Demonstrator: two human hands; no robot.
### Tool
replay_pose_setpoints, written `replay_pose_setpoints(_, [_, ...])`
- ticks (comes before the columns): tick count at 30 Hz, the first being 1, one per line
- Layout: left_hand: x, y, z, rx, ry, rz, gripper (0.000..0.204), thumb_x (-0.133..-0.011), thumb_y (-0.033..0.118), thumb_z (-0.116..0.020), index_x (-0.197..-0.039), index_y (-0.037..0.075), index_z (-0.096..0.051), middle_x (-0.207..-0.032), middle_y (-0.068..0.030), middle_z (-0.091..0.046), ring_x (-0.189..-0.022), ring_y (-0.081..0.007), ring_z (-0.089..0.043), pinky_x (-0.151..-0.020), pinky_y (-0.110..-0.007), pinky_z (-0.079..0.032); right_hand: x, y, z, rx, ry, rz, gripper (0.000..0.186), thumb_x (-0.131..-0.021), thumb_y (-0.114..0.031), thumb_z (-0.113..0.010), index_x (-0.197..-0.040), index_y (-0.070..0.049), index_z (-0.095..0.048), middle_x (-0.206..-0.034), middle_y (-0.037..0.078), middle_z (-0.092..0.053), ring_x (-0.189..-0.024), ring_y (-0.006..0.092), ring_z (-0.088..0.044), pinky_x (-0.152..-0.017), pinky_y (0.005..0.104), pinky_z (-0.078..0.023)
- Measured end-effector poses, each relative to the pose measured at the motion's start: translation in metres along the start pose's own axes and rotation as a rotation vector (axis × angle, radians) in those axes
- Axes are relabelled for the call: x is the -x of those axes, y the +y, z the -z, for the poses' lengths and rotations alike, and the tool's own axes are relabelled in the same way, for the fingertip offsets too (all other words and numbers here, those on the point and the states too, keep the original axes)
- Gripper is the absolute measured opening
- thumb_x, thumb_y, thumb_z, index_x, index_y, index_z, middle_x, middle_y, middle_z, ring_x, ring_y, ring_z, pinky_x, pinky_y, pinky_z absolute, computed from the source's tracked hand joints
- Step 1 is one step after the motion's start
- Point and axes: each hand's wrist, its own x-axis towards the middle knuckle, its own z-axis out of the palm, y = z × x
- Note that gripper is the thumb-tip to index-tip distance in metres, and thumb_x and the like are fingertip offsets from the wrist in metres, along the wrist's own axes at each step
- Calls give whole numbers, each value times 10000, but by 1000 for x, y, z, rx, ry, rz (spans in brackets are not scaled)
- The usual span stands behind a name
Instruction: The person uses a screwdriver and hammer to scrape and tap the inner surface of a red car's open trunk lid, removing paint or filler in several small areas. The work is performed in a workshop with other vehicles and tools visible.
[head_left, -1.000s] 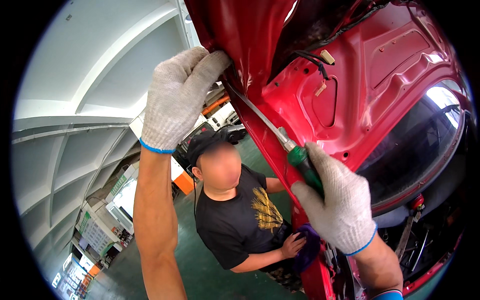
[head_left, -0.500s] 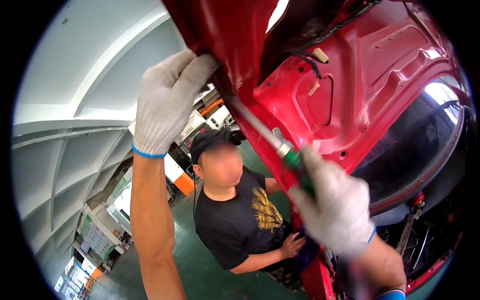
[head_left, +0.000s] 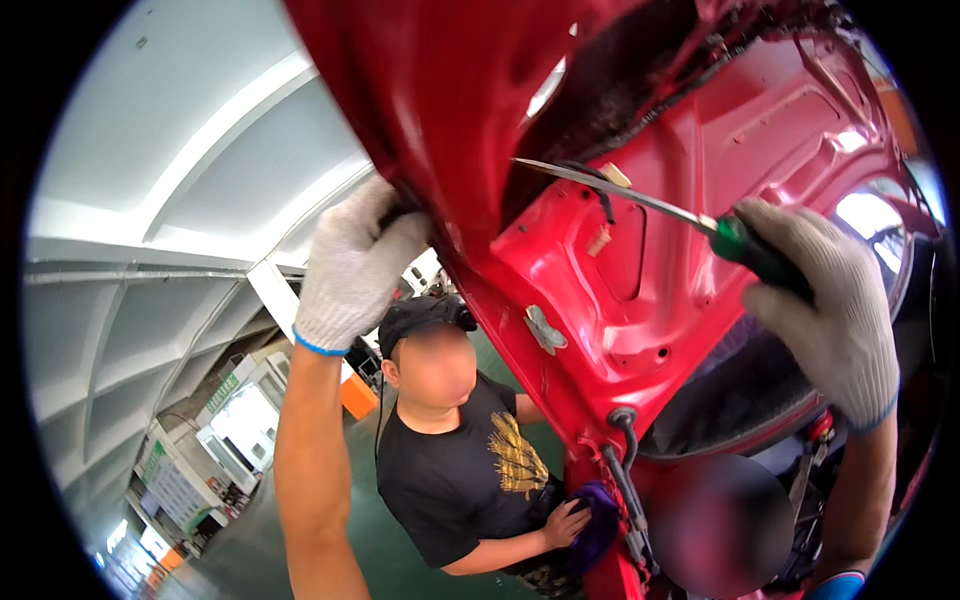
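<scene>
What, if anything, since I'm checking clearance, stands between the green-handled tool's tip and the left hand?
In this view, a red panel lies between the green-handled tool, in the right hand, and the left hand at the panel's edge; depth unclear.

My left fingers (head_left: 400,243) are at the left edge of the car panel (head_left: 600,320). To the right, my right fingers (head_left: 785,228) hold a screwdriver (head_left: 735,240) before it. Between my forearms (head_left: 320,460), past that edge, a person (head_left: 440,475) holds a cloth (head_left: 600,520).
</scene>
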Motion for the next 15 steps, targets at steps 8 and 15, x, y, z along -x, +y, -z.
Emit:
replay_pose_setpoints(8, [3, -42, -39, 393, -59, -25, 520, -910, -54, -495, -1421, -10, -585, -1132, -122, -740, -1020, -161, -672, -951, -326, -521, 33, 46, 62, 153, -99, -39, 573, -648, -150, -797, -1194, -4, -709, -1006, 145, -702, -961, 295, -695, -856, 387, -531])
replay_pose_setpoints(15, [-2, -64, -86, 578, 258, -30, 390, -885, -26, -473, -1240, -16, -634, -1068, -187, -743, -1005, -248, -700, -969, -353, -514, 161, 130, 230, -167, 182, -153, 552, -813, -224, -726, -1332, -58, -633, -1146, 77, -667, -931, 191, -638, -801, 326, -509])
